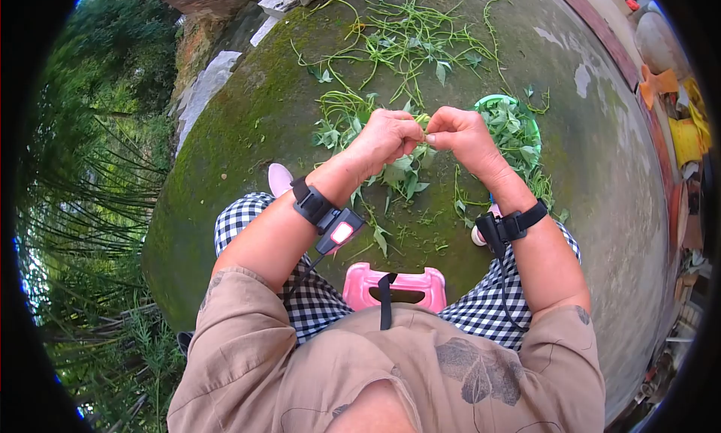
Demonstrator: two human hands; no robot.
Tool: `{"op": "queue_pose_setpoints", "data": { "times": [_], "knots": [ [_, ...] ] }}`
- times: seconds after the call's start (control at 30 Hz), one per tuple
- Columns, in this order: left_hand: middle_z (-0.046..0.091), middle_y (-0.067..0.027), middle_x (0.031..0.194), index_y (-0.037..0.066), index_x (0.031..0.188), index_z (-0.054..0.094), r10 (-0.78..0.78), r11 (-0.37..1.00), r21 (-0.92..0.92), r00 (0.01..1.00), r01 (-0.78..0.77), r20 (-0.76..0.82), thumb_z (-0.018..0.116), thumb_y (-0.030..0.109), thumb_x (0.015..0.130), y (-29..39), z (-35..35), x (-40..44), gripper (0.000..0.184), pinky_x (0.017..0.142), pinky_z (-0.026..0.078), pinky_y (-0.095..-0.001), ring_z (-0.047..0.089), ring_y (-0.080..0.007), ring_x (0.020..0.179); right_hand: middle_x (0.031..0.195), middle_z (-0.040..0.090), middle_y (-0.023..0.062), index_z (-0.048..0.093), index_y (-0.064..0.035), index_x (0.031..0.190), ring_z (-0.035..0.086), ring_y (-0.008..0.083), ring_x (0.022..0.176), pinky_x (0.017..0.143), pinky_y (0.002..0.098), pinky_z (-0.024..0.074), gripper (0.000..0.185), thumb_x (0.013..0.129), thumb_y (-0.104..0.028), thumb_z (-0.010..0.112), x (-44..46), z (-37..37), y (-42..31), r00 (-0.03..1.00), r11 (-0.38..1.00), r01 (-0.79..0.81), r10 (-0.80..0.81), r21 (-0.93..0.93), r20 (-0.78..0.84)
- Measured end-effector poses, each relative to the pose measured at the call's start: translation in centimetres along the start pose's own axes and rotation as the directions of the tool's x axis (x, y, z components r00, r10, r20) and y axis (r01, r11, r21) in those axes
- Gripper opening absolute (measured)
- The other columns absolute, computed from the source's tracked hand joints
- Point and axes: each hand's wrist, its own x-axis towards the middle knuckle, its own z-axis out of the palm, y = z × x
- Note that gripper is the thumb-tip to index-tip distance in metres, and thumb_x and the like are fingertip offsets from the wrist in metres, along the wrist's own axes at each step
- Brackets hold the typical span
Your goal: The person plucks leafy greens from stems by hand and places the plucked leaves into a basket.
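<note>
My left hand (388, 138) is closed around a bunch of leafy green stems (405, 171), whose leaves hang below the fingers. Thumb and forefinger of my right hand (460, 136) pinch at the stem tips, close against my left fingers. Just right of my right hand is a green basket (538, 136) with picked leaves (508, 129) in it. A small heap of stems and leaves (336, 125) lies on the ground behind my left hand.
Long green vines (417, 39) are spread on the mossy concrete ground (248, 144) farther ahead. A pink plastic stool (360, 284) stands between my knees. Stone blocks (206, 87) line the left edge, beside dense plants (98, 125). Yellow and orange objects (685, 140) lie far right.
</note>
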Motion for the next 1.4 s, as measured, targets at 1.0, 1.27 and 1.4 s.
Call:
{"op": "queue_pose_setpoints", "data": {
  "times": [1.0,1.27,1.4],
  "knots": [
    [0.062,-0.0056,0.078,0.005,0.096,0.055,-0.184,0.776,-0.572,0.963,0.266,0.198,0.051,0.017,0.092,-4.5,0.5,1.4,0.013,0.041,0.034,-0.023,0.056,-0.0132,0.057,0.069,0.062,0.0044,0.065,-0.0018,0.086,0.059,0.0123,0.057,0.051,0.0243,0.0478,0.018,0.085,-0.019,0.068,-2.2,0.2,1.6,0.839,0.835,-0.527,0.481,0.158,0.253],
    [0.065,-0.0088,0.092,0.006,0.103,0.055,-0.201,0.898,-0.4,0.98,0.182,-0.006,0.055,0.013,0.09,-3.8,0.7,0.6,0.015,0.043,0.036,-0.023,0.056,-0.0118,0.058,0.068,0.061,0.0005,0.063,-0.0044,0.08,0.058,0.0102,0.059,0.056,0.0238,0.0499,0.008,0.08,-0.011,0.068,-2.3,-3.9,1.3,0.828,0.841,-0.54,0.529,0.012,0.189],
    [0.066,-0.0096,0.096,0.005,0.111,0.057,-0.26,0.895,-0.365,0.965,0.257,0.043,0.054,0.014,0.091,-4.8,-0.1,0.4,0.022,0.047,0.037,-0.0224,0.056,-0.011,0.06,0.064,0.058,0.0001,0.062,-0.0058,0.076,0.057,0.0105,0.055,0.05,0.025,0.0493,0.006,0.076,-0.006,0.069,-2.6,-9.6,4.8,0.827,0.826,-0.56,0.551,-0.069,-0.112]
  ]
}}
